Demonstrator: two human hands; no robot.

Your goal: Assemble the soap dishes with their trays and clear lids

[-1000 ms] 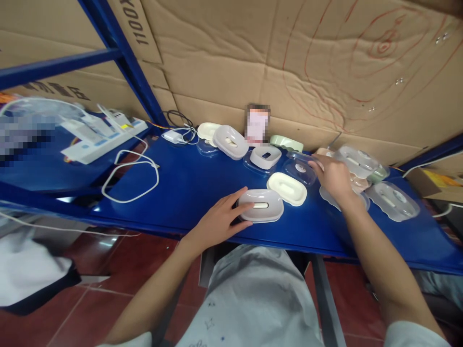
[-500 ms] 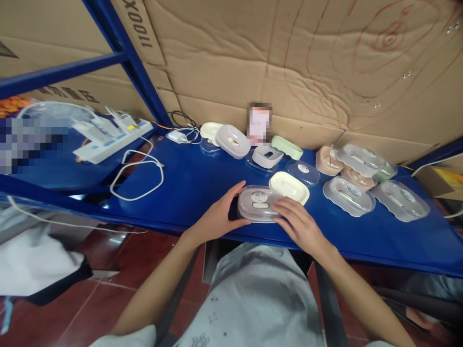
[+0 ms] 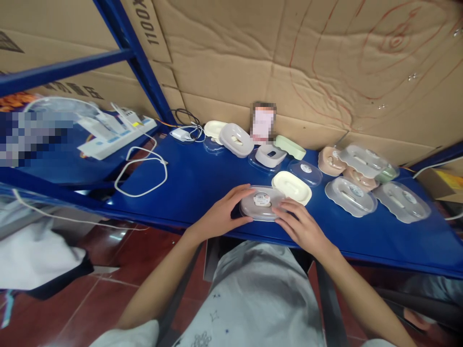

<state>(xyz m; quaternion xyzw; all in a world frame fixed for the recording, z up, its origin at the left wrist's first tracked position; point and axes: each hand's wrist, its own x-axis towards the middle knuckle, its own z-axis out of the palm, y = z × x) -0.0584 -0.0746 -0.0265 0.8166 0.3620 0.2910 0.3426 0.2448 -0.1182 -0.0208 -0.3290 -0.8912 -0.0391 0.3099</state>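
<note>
An oval grey plastic box with a clear lid over it is between my two hands at the table's front edge. A round white sticker is on the lid, partly covering the pale slot beneath. My left hand clasps the box's left end, thumb at the near side and fingers at the far side. My right hand grips the right end, its fingertips on the lid. Whether the lid sits fully down is hard to tell. Just behind lies a cream oval tray, close to my right fingers.
On the blue table, grey boxes with clear lids and peach boxes stand at right. A loose clear lid, a green piece and a phone are behind. A white cable and power strip lie left.
The lid's sticker has shifted over the box and now overlaps the pale slot, which showed below it before. Both hands keep their grip. The whole view has moved slightly.
</note>
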